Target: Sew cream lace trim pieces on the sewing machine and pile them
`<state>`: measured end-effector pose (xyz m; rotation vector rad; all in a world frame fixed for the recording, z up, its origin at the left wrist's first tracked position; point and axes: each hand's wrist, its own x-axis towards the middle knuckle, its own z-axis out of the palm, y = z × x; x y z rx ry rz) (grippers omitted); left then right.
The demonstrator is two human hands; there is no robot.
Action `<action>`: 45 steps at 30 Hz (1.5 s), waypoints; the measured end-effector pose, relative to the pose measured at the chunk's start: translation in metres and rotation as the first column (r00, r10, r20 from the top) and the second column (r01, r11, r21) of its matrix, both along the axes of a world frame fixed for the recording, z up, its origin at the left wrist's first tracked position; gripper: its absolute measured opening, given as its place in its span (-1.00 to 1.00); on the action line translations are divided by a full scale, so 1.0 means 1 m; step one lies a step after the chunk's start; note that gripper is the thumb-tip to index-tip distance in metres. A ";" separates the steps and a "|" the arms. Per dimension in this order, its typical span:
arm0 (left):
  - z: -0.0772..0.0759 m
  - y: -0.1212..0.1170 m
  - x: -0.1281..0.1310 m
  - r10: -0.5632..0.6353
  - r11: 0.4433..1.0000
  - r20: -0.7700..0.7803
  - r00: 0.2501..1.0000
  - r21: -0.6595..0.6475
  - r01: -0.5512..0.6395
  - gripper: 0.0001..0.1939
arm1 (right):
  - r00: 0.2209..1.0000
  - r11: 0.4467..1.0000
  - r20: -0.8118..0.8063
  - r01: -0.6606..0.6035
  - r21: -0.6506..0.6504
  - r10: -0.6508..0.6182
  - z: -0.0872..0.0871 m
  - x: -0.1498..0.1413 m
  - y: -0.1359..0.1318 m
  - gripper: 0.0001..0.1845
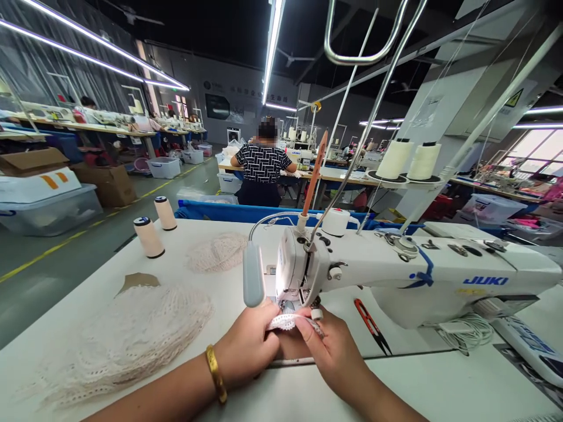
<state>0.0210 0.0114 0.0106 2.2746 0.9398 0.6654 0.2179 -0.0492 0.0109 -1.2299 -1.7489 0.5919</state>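
The left hand (253,343) and right hand (338,346) both pinch the lace (281,322), low centre of the frame, at the machine (373,266). So close, a slip could injure a finger; uneven pulling could pucker the lace. Snips (368,321), right of centre, could scratch a straying right wrist.

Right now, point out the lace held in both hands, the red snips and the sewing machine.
Lace (282,322): head view, on its bright white exposed stretch.
Red snips (374,329): head view, on the lower part of the handle.
Sewing machine (385,268): head view, on the side of its white arm.
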 end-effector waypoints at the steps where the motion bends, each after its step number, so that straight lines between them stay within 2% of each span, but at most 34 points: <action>1: 0.001 0.001 0.000 -0.014 1.000 0.008 1.000 -0.027 0.014 -0.94 | 1.000 1.000 -0.021 0.017 -0.004 -0.017 0.000 -0.002 0.000 -0.68; 7: 0.007 0.000 -0.001 -0.022 0.965 0.092 0.996 -0.260 0.045 -0.97 | 0.994 0.999 -0.101 0.046 -0.016 -0.047 -0.004 -0.003 0.002 -0.67; 15: 0.011 -0.002 0.000 -0.026 0.931 0.167 0.986 -0.354 0.084 -0.96 | 0.993 0.998 -0.102 0.051 -0.029 -0.054 -0.013 0.000 0.003 -0.71; 17: 0.011 -0.003 -0.001 -0.010 0.928 0.152 0.988 -0.366 0.066 -0.90 | 0.994 0.998 -0.088 0.056 -0.030 -0.058 -0.013 0.000 0.002 -0.71; 20: 0.010 -0.003 -0.003 0.011 0.921 0.132 0.991 -0.388 0.041 -0.70 | 0.995 0.998 -0.082 0.053 -0.033 -0.055 -0.012 0.000 0.002 -0.71; 23: 0.010 -0.001 -0.004 0.041 0.843 0.122 0.992 -0.537 0.031 -0.51 | 0.996 0.998 -0.086 0.030 -0.055 -0.035 -0.011 -0.001 0.003 -0.72; 25: 0.010 0.000 -0.004 0.040 0.795 0.118 0.992 -0.606 0.040 -0.46 | 0.997 0.998 -0.079 0.013 -0.060 -0.018 -0.010 0.000 0.004 -0.71; 26: 0.010 0.001 -0.005 0.024 0.808 0.119 0.993 -0.587 0.051 -0.45 | 0.998 0.999 -0.060 0.006 -0.052 -0.009 -0.009 0.001 0.003 -0.70; 27: 0.009 0.000 -0.006 -0.015 0.850 0.120 0.993 -0.521 0.076 -0.46 | 1.000 0.999 -0.019 0.001 -0.035 -0.002 -0.008 0.003 0.003 -0.69; 29: 0.005 -0.004 -0.009 -0.136 0.957 0.110 0.985 -0.242 0.159 -0.53 | 0.989 0.998 0.146 -0.046 0.034 0.040 -0.006 0.007 0.002 -0.65; 30: 0.003 -0.007 -0.011 -0.196 0.977 0.090 0.976 -0.064 0.202 -0.58 | 0.963 0.992 0.258 -0.100 0.081 0.076 -0.006 0.009 0.001 -0.63; 32: -0.003 -0.015 -0.015 -0.263 0.938 0.020 0.965 0.240 0.251 -0.66 | 0.874 0.959 0.466 -0.234 0.157 0.137 -0.006 0.014 -0.001 -0.57; 34: -0.008 -0.024 -0.018 -0.248 0.886 -0.044 0.968 0.395 0.245 -0.67 | 0.798 0.925 0.581 -0.327 0.192 0.162 -0.007 0.016 -0.003 -0.52; 38: -0.013 -0.031 -0.019 -0.210 0.845 -0.086 0.974 0.485 0.225 -0.63 | 0.769 0.917 0.618 -0.349 0.192 0.163 -0.009 0.018 -0.004 -0.53; 45: -0.013 -0.024 -0.014 -0.182 0.833 -0.070 0.981 0.519 0.192 -0.58 | 0.792 0.935 0.591 -0.308 0.174 0.152 -0.015 0.020 0.001 -0.63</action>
